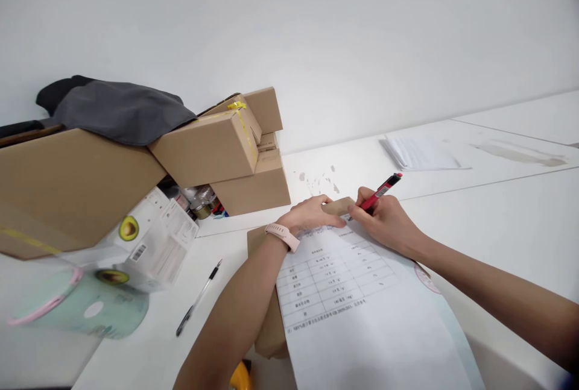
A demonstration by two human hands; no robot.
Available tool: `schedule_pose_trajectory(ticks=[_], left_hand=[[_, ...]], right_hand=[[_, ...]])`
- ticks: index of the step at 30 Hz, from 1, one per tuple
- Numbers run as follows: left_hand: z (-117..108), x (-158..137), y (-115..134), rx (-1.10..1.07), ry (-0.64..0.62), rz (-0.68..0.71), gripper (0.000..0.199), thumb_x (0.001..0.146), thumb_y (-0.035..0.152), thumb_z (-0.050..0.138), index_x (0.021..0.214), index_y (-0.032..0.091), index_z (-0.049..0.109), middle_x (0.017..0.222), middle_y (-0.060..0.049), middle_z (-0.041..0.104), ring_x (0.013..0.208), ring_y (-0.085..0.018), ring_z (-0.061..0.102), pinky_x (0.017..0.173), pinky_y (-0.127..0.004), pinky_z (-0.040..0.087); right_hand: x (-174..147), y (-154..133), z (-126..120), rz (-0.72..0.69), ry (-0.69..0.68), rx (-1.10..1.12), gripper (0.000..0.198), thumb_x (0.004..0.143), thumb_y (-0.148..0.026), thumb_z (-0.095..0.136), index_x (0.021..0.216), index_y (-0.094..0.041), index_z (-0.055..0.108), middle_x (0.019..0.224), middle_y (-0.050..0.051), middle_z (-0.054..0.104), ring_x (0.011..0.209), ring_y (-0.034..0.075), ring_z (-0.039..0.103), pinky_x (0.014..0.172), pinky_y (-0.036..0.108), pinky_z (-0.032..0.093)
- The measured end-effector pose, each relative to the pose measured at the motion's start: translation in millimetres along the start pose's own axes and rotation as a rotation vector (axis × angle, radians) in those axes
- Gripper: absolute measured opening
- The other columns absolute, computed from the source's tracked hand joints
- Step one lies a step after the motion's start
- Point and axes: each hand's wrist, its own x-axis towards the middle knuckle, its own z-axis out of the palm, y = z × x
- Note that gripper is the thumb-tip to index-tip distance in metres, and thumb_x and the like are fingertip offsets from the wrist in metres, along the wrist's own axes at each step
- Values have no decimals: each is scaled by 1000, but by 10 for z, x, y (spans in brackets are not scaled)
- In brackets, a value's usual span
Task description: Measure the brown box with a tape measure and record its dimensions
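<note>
our right hand (pixel 386 222) pinches a slim red pen (pixel 381 191); our left hand (pixel 310 214), thumb and forefinger parted, rests on thin printed paper (pixel 353 342).

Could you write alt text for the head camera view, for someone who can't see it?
A person's right hand holds a red-and-black pen at the top of a printed sheet, with the left hand close beside it. To the left are cardboard boxes, an avocado-printed carton and another pen.
</note>
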Motion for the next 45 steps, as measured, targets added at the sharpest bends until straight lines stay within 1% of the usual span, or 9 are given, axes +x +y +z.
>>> schedule_pose_trajectory(ticks=[5,8,11,18,25,31,37,45], left_hand=[[2,14,-12,6,3,5,56,65,58,73,110,30,56,109,-3,64,102,-28,60,79,-41,46],[2,11,-8,7,4,12,55,66,58,73,109,30,56,108,-3,65,100,-28,61,76,-40,46],[3,6,-8,10,7,11,54,66,58,74,108,29,56,107,-4,65,99,-28,62,74,-39,46],[4,14,-42,6,6,23,53,67,61,73,107,31,56,103,-2,66,96,-27,63,72,-38,46],[6,18,-43,15,9,18,56,66,61,72,110,31,57,109,-3,65,99,-28,62,76,-39,47],[-8,-3,-21,10,-7,15,57,66,62,72,111,30,56,107,-3,65,98,-27,62,73,-37,46],[-3,-9,-18,5,-9,16,57,66,60,72,111,30,56,109,-3,66,99,-28,62,74,-38,46],[-4,-9,-25,9,-2,15,56,66,62,72,110,30,56,109,-3,65,99,-28,62,73,-38,46]], right_hand=[[3,22,6,-22,4,-21,30,80,-32,54,61,-24,31,52,-7,29,50,10,27,50,29,23],[7,31,5,-33,-5,-24,29,79,-31,53,61,-24,31,52,-7,30,50,10,28,50,29,23],[6,28,-1,-25,-18,-12,27,77,-30,53,61,-24,32,51,-7,31,51,10,29,50,28,24],[14,22,-10,3,5,2,24,77,-30,52,62,-24,35,51,-8,31,51,11,29,50,29,24],[21,35,6,8,-18,6,26,76,-29,53,62,-24,32,52,-7,31,52,11,28,50,29,24],[14,20,7,22,4,12,23,77,-28,53,63,-24,35,53,-7,30,53,11,29,51,29,25],[9,16,-1,0,-1,4,25,76,-28,54,63,-25,33,52,-7,29,52,11,28,51,29,23],[10,19,-12,13,-4,9,24,76,-29,53,63,-24,33,53,-8,28,52,11,27,51,28,24]])
